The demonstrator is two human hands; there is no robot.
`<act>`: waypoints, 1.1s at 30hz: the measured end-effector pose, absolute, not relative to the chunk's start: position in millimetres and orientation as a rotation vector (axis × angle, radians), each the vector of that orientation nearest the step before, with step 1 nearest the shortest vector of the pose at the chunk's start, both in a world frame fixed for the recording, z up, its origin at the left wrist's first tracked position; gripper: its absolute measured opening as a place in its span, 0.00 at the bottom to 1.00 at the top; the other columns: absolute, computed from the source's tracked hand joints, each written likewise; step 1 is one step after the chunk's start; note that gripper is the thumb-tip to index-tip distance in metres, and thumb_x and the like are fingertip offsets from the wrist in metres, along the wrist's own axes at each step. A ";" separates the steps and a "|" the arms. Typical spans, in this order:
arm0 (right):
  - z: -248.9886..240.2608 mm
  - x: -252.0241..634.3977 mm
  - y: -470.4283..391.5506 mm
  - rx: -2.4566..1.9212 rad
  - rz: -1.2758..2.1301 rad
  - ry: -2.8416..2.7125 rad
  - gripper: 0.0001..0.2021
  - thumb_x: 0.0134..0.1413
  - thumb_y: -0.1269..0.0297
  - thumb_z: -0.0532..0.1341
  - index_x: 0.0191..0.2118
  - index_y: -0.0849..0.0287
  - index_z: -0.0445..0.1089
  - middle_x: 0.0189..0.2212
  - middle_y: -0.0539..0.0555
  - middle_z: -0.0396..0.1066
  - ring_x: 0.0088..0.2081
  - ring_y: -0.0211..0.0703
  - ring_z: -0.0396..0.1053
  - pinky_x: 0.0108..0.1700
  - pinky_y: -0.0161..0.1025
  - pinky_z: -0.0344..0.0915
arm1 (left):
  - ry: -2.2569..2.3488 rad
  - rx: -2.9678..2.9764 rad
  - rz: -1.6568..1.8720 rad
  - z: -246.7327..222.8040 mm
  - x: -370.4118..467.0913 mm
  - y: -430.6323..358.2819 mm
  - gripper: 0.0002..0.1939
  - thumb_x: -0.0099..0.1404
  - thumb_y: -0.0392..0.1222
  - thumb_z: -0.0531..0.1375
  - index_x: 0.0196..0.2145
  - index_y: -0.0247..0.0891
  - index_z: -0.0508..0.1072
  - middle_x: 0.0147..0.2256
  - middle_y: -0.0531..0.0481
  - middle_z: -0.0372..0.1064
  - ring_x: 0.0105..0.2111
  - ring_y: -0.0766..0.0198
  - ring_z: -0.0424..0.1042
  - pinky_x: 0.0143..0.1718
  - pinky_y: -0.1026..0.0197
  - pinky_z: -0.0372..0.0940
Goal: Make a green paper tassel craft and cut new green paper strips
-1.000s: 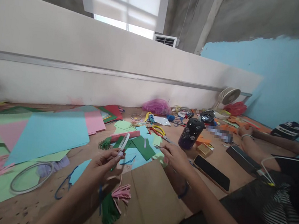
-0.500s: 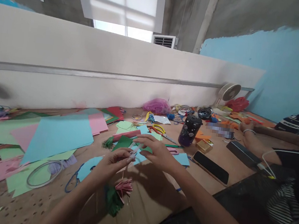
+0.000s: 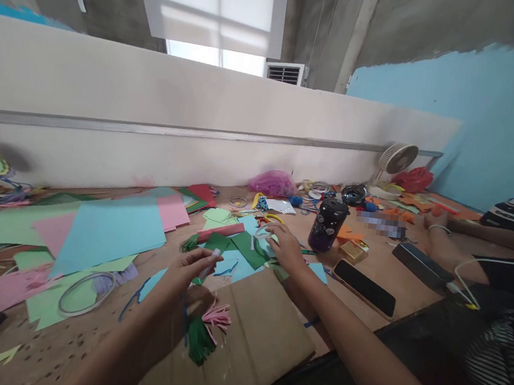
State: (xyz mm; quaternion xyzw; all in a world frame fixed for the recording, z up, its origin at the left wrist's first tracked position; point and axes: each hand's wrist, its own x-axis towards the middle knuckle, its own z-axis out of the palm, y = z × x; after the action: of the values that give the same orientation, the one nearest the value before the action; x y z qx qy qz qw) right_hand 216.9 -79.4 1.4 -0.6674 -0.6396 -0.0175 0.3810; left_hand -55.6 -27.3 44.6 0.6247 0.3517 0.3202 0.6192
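My left hand (image 3: 194, 264) pinches a short, translucent whitish strip (image 3: 212, 258) between thumb and fingertips, above a flat piece of brown cardboard (image 3: 264, 324). Farther forward, the fingers of my right hand (image 3: 285, 246) close on the edge of a pale ring that looks like a roll of clear tape (image 3: 261, 231). Below my left hand lie a pink paper tassel (image 3: 218, 316) and a green paper tassel (image 3: 200, 340). A red paper roll with a green fringe (image 3: 221, 232) and green paper strips (image 3: 250, 249) lie just beyond my hands.
Large coloured paper sheets (image 3: 112, 225) cover the left side. A dark tumbler (image 3: 328, 224), a phone (image 3: 364, 288), a small golden box (image 3: 353, 250) and a black box-like device (image 3: 419, 265) stand or lie at right. Another person's arm (image 3: 447, 247) rests at the far right.
My hands have moved apart, the right one forward and right with the ring, the left one slightly left with the strip. More of the cardboard and green strips now shows.
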 end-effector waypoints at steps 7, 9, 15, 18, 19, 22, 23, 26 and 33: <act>26.7 198.0 -83.7 -2.023 -0.163 -1.740 0.28 0.51 0.78 0.58 0.57 0.47 0.69 0.62 0.55 0.60 0.58 0.55 0.60 0.55 0.50 0.58 | 0.797 1.472 0.736 46.0 -53.9 -26.7 0.16 0.53 0.54 0.67 0.32 0.38 0.81 0.30 0.48 0.75 0.33 0.58 0.70 0.35 0.62 0.61; 40.2 180.0 -83.0 -1.852 -0.054 -1.796 0.27 0.49 0.80 0.58 0.53 0.49 0.72 0.59 0.55 0.64 0.57 0.52 0.61 0.56 0.48 0.58 | 0.781 1.459 0.748 45.8 -53.1 -29.3 0.17 0.52 0.54 0.67 0.34 0.38 0.81 0.33 0.48 0.75 0.35 0.57 0.70 0.36 0.61 0.62; 51.1 132.2 -71.7 -1.479 0.670 -1.577 0.10 0.56 0.59 0.62 0.39 0.59 0.76 0.36 0.52 0.73 0.34 0.40 0.65 0.37 0.37 0.60 | 0.692 1.429 0.827 34.8 -55.4 -30.5 0.24 0.51 0.52 0.69 0.45 0.38 0.77 0.28 0.52 0.70 0.30 0.62 0.68 0.31 0.62 0.63; 39.5 120.4 -68.7 -1.348 0.963 -1.429 0.14 0.52 0.53 0.65 0.32 0.61 0.74 0.28 0.49 0.69 0.31 0.38 0.62 0.34 0.36 0.57 | 0.664 1.465 0.841 29.9 -58.5 -29.3 0.26 0.54 0.50 0.69 0.49 0.39 0.73 0.25 0.55 0.66 0.28 0.65 0.66 0.30 0.65 0.62; 35.5 118.1 -68.7 -1.306 1.043 -1.372 0.15 0.49 0.53 0.66 0.30 0.62 0.73 0.26 0.49 0.68 0.30 0.38 0.62 0.34 0.36 0.56 | 0.660 1.473 0.827 29.5 -59.2 -30.0 0.26 0.54 0.50 0.69 0.49 0.40 0.72 0.25 0.55 0.66 0.28 0.65 0.66 0.30 0.65 0.62; 28.0 115.0 -70.9 -1.224 1.140 -1.237 0.16 0.43 0.53 0.69 0.27 0.61 0.70 0.25 0.48 0.67 0.29 0.37 0.61 0.35 0.36 0.57 | 0.694 1.435 0.784 31.3 -60.1 -36.5 0.26 0.54 0.51 0.68 0.50 0.41 0.72 0.26 0.55 0.66 0.28 0.65 0.67 0.29 0.65 0.62; 27.1 115.1 -71.9 -1.214 1.128 -1.213 0.16 0.42 0.53 0.70 0.26 0.61 0.70 0.24 0.48 0.66 0.29 0.37 0.61 0.35 0.36 0.57 | 0.720 1.385 0.777 32.4 -60.2 -39.5 0.24 0.55 0.52 0.67 0.48 0.42 0.72 0.28 0.55 0.66 0.29 0.65 0.67 0.28 0.65 0.62; 27.5 117.6 -74.6 -1.205 1.064 -1.165 0.15 0.42 0.53 0.69 0.26 0.60 0.70 0.24 0.47 0.65 0.29 0.37 0.60 0.36 0.36 0.56 | 0.784 1.248 0.718 34.3 -60.3 -45.2 0.17 0.58 0.57 0.64 0.37 0.41 0.73 0.30 0.54 0.67 0.27 0.65 0.67 0.26 0.65 0.62; 30.0 121.9 -79.0 -1.212 1.017 -1.133 0.12 0.42 0.57 0.69 0.25 0.59 0.69 0.24 0.47 0.66 0.29 0.37 0.61 0.35 0.37 0.57 | 0.788 1.434 0.718 23.2 -59.3 -35.8 0.17 0.53 0.53 0.68 0.24 0.36 0.71 0.24 0.53 0.65 0.24 0.68 0.62 0.23 0.68 0.56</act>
State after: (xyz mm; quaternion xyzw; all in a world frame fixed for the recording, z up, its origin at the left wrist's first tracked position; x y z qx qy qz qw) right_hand 121.9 -79.0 30.0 -0.5150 -0.4812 0.4320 0.5627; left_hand -59.3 -35.8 23.2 0.6255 0.3435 0.3129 0.6267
